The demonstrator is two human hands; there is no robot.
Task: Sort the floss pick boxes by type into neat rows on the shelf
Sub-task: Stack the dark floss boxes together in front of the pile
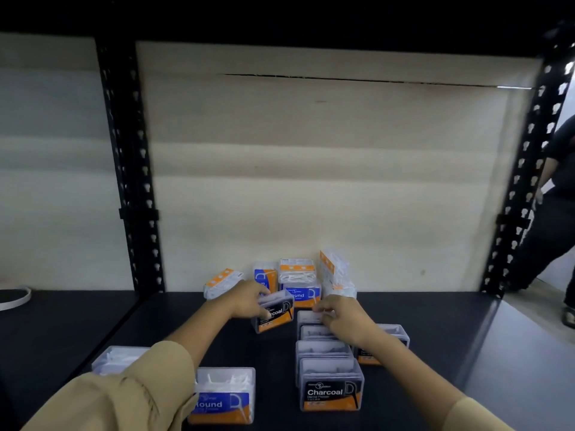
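My left hand (245, 298) grips a black-labelled Charcoal box (275, 312), tilted, mid-shelf. My right hand (342, 315) rests on the far end of a row of Charcoal boxes (330, 384) that runs toward me; its fingers touch the rearmost box (306, 317), but a firm grip cannot be made out. One more Charcoal box (390, 335) lies to the right, partly under my forearm. A blue-labelled Round box (222, 396) stands near the front left. A jumbled pile of blue and orange boxes (298, 283) sits against the back wall.
The dark shelf board (435, 353) has bare room on the right and left. Black perforated uprights (130, 169) frame the bay. Another clear box (118, 359) is half hidden by my left sleeve. A person in dark clothes (557, 188) stands at the right edge.
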